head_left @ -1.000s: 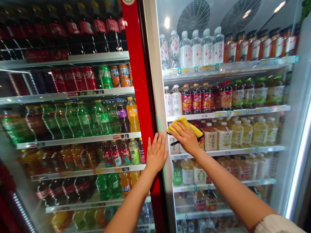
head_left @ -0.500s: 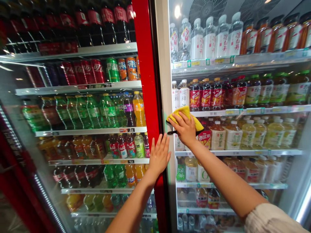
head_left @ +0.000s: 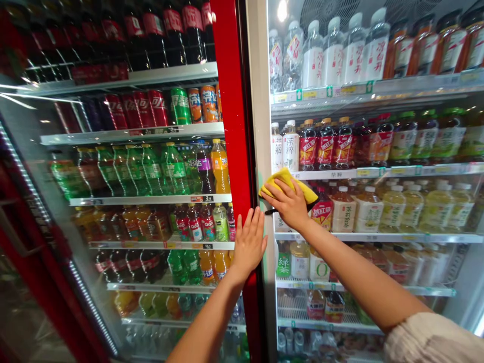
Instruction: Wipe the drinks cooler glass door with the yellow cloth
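Note:
My left hand point(head_left: 249, 239) lies flat with its fingers stretched out, against the red door frame point(head_left: 234, 151) of the left drinks fridge and over the dark gap beside it. To the right, my right hand point(head_left: 289, 201) presses a yellow cloth point(head_left: 282, 177) against the left edge of the right fridge's glass door. The cloth is bunched under my fingers, with a black trim and a small black loop hanging out at the lower left. Just beside the cloth runs the pale frame point(head_left: 260, 101) of the right fridge. My palm hides part of the cloth.
Behind the left glass, shelves point(head_left: 151, 200) hold cola bottles, cans point(head_left: 180, 106) and green soda bottles. The right fridge has clear water bottles point(head_left: 335, 53), tea bottles point(head_left: 344, 143) and juices on its shelves point(head_left: 378, 237). A light strip point(head_left: 93, 307) edges the left fridge.
The view has shifted slightly, so the shelves sit a little further right. My right hand and the cloth remain near the same door edge; my left hand stays flat on the frame.

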`<action>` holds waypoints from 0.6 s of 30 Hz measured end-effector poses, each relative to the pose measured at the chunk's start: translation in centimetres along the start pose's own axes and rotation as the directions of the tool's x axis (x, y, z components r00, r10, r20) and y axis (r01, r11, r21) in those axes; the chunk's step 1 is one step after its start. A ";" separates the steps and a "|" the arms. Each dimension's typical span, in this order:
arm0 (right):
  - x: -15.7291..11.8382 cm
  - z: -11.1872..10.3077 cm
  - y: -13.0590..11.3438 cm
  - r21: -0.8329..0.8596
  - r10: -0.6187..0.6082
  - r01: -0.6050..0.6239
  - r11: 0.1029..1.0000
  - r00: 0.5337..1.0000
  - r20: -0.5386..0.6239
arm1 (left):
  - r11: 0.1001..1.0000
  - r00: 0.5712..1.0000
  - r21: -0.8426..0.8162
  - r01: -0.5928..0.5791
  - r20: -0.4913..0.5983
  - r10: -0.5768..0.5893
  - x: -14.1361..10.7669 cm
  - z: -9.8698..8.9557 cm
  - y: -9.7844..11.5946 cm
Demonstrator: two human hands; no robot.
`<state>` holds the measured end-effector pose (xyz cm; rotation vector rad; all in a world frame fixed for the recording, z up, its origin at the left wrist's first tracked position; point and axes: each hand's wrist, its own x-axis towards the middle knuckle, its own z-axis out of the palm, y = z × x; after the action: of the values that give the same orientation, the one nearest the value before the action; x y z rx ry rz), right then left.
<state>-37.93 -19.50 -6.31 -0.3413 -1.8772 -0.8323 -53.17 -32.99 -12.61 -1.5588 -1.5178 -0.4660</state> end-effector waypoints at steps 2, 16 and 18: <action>-1.8 0.2 -1.1 0.014 -0.045 0.045 0.999 0.999 0.011 | 1.000 1.000 -0.007 0.006 -0.002 -0.006 -0.3 -0.1 0.0; -6.4 0.9 -4.7 0.068 0.062 -0.064 0.996 0.998 0.031 | 0.993 0.994 -0.051 0.106 -0.012 -0.107 -1.5 -0.5 0.9; -7.4 0.9 -5.4 0.094 0.059 -0.064 0.993 0.997 0.056 | 0.992 0.994 -0.059 0.107 -0.012 -0.108 -2.0 -0.4 1.1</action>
<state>-38.32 -21.84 -15.23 -0.3632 -1.9389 -0.6950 -52.38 -34.40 -14.29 -1.5194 -1.5947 -0.5871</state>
